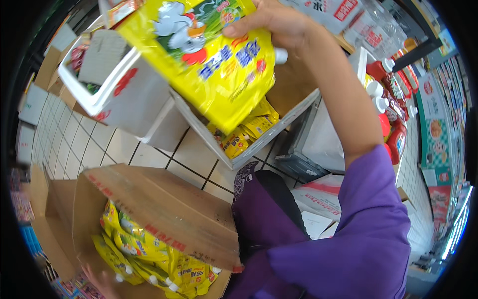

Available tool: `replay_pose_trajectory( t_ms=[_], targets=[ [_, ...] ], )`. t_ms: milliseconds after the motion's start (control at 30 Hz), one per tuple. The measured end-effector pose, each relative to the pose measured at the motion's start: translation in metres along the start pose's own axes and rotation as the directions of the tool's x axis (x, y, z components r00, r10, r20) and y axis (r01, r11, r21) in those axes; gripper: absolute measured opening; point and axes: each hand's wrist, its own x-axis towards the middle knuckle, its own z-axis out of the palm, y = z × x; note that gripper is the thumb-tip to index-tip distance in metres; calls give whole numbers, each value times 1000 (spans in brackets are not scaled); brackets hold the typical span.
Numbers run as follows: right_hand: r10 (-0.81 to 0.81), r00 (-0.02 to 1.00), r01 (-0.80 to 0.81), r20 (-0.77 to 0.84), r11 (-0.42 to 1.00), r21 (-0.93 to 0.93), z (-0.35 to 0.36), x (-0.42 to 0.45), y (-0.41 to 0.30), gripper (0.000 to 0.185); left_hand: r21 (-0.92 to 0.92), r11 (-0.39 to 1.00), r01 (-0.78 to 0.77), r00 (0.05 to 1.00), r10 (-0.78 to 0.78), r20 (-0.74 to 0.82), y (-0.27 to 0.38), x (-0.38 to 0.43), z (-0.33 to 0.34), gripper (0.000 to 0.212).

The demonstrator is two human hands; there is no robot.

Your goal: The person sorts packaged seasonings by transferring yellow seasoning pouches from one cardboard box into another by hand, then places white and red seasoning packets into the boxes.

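My right hand (276, 24) grips the upper edge of a large yellow plastic pouch (224, 93) with a white side cap, a cartoon chicken and printed writing. The pouch hangs above an open box (269, 140) that holds smaller yellow pouches (257, 125). My left hand (98, 281), blurred and partly cut off, is at the lower left with fingers apart, at the side of an open cardboard box (164, 198). Inside that box lie several yellow pouches with white caps (149, 246); I see nothing held in that hand.
A white foam box (149, 97) with packets and a grey slab stands at the upper left. On the right are a grey plastic crate (298, 160), sauce bottles (396, 101) and a printed white carton (317, 198). Wrapped water bottles (373, 33) stand at the upper right. Tiled floor (194, 153) shows between boxes.
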Motion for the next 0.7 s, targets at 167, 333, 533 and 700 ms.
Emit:
replay_pose_trajectory(
  t_ms=[167, 333, 533, 700],
  targets=[
    [414, 910, -331, -12, 710, -621, -42, 43, 74, 38, 43, 982, -183, 983, 182, 31, -19, -1, 9, 40],
    [650, 754, -200, 97, 368, -908, -16, 104, 174, 45, 86, 971, -224, 969, 212, 130, -54, -14, 3, 29],
    [702, 701, 203, 125, -29, -979, 13, 118, 225, 40, 164, 982, -95, 979, 62, 196, -65, -26, -6, 25],
    [784, 549, 563, 291, -89, -822, 75, 124, 262, 29, 110, 993, 49, 982, -68, 175, -63, -33, -4, 25]
  ],
)
